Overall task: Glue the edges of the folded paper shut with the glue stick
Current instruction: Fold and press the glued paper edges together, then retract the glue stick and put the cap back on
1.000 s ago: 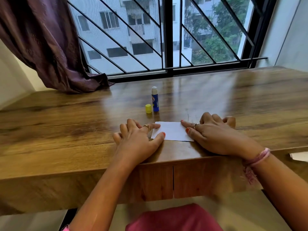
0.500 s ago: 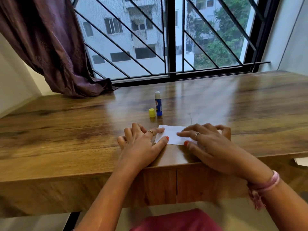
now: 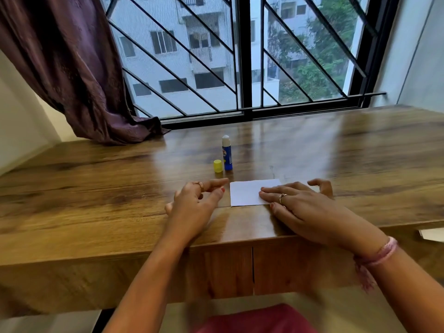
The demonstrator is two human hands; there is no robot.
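gleaming wooden desk under barred window (purple curtain left)

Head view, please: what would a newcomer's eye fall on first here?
The white folded paper near the wooden desk's front edge, with the right hand flat on it. Behind it stands the uncapped blue glue stick, its yellow cap beside it; the left hand hovers nearby.

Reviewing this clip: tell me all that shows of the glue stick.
The blue plastic glue stick stands upright on the brown wooden table, uncapped, its white glue tip on top. A small label on the barrel is too blurred to read. Its yellow cap stands close beside it on the left. Neither hand touches it.
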